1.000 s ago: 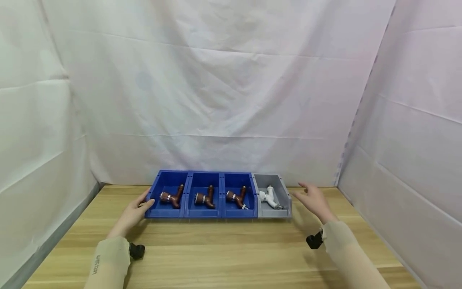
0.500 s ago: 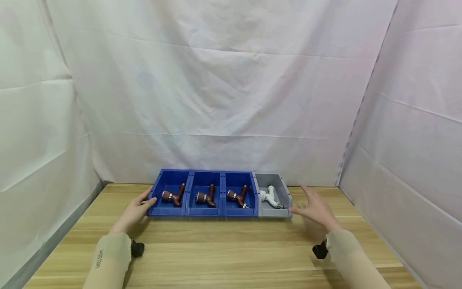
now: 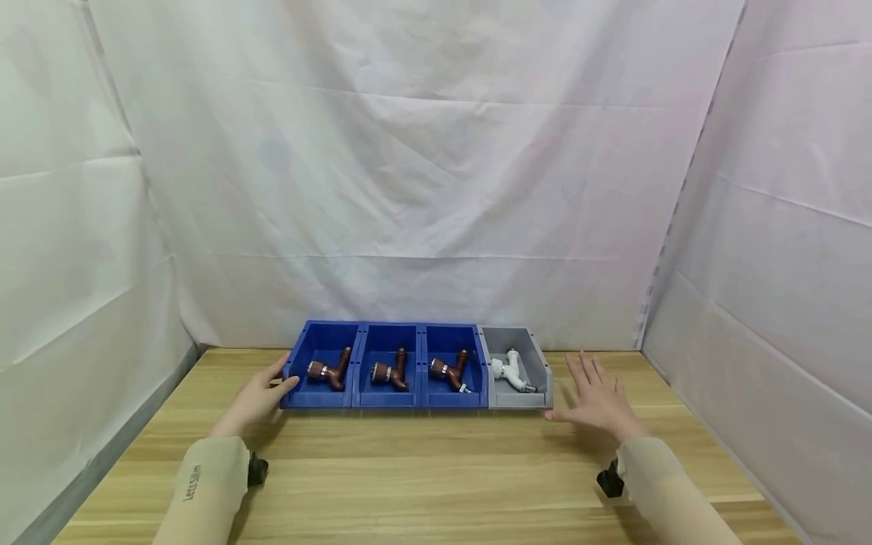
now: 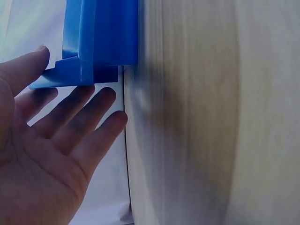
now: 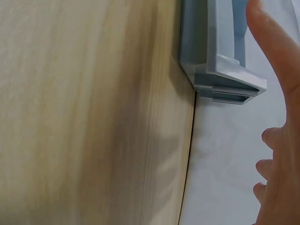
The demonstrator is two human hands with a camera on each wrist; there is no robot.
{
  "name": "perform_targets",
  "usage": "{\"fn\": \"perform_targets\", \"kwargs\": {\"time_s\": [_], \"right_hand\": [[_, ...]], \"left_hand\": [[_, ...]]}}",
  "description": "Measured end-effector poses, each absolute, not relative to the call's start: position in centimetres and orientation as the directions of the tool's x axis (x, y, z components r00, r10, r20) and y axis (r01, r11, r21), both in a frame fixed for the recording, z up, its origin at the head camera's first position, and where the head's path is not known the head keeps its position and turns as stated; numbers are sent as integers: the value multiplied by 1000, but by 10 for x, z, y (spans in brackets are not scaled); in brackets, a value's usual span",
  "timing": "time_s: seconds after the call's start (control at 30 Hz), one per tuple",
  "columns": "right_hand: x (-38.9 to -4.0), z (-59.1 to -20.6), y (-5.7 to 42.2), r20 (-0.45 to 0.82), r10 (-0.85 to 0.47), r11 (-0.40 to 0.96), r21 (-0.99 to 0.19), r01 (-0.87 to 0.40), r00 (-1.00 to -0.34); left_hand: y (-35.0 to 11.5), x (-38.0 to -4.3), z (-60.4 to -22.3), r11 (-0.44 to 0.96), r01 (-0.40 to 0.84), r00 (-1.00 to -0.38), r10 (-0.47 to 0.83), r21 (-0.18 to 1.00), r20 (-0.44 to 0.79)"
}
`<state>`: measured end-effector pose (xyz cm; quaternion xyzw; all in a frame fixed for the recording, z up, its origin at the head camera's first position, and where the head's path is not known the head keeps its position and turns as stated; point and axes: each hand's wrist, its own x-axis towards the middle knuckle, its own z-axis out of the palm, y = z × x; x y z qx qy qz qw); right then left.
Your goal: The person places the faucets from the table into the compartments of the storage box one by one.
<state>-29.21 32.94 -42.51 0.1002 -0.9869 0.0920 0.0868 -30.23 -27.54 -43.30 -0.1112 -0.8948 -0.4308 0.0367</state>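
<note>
Three blue bins (image 3: 386,402) and a grey bin (image 3: 519,403) stand side by side in a row. Each blue one holds a brown tap (image 3: 395,376); a white tap (image 3: 512,372) lies in the grey one. At the row's left end, my left hand (image 3: 255,397) rests its relaxed fingers along the outer wall, thumb at the front corner. The left wrist view shows those fingertips (image 4: 109,93) right at the blue edge. Beside the grey bin, my right hand (image 3: 599,401) has its fingers spread, thumb pointing at the bin's front corner; its palm is empty.
The bins stand on a wood-grain table (image 3: 409,469), near its back edge. White cloth (image 3: 436,189) hangs behind and along both sides. A black wrist camera (image 3: 611,480) sits below the right sleeve.
My right hand has come down and slightly toward me beside the grey bin, its fingers spreading out. The left hand stays at the blue bin; the bins and taps keep their places.
</note>
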Motion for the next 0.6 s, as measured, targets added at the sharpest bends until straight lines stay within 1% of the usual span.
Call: {"fn": "perform_targets", "kwargs": {"time_s": [0.27,0.6], "right_hand": [[-291,-429,331,170,-192,955,-194,-223,-967],[-287,-428,333,137,-165,958,-211,-192,-977]], "left_hand": [[-282,-302,-432,622,215,-976,174,753,135],[-285,-295,-426,643,257,-965,215,721,152]]}}
